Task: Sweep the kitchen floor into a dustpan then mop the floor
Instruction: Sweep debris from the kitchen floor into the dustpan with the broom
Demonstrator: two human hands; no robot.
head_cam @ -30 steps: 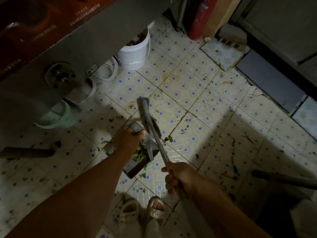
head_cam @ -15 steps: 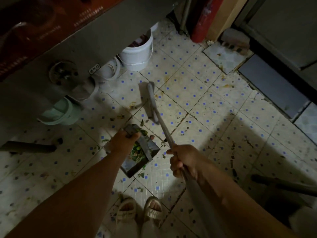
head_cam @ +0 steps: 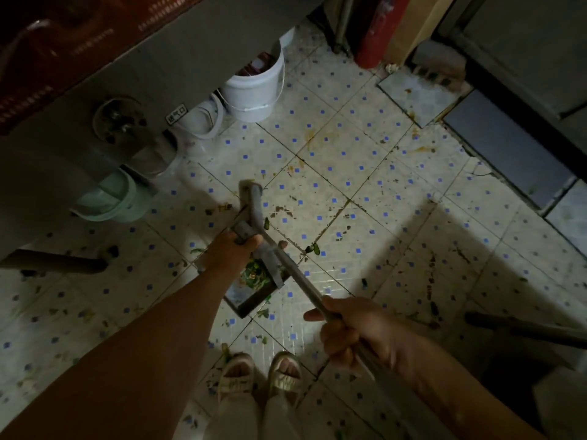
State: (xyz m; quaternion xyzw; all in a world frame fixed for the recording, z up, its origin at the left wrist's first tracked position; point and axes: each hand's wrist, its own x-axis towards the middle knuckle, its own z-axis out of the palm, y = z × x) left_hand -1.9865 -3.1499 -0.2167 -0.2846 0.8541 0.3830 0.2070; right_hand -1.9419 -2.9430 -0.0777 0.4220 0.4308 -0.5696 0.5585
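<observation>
Dim kitchen, tiled floor [head_cam: 365, 173] with blue dots, stained and littered with green scraps and dark bits. We're looking straight down at our own arms and shoes [head_cam: 260, 376]. Our left hand [head_cam: 230, 254] grips the dustpan [head_cam: 254, 290] by its handle, fingers curled round it; pan sits on the floor just ahead of the shoes, with green scraps piled inside. Our right hand [head_cam: 352, 331] is wrapped round the broom [head_cam: 279, 255] shaft, thumb sticking out along it. Shaft runs up-left across the pan's far edge, head on the floor just beyond the left hand. Two green bits [head_cam: 313, 249] lie just right of the shaft, outside the pan. Under the counter [head_cam: 158, 90] upper left: white bucket [head_cam: 254, 93], a second white pail [head_cam: 200, 122] beside it, green bin [head_cam: 111, 198] further left. Red cylinder [head_cam: 378, 30] stands at top, near the wall. Dark mat [head_cam: 508, 147] on the right.
</observation>
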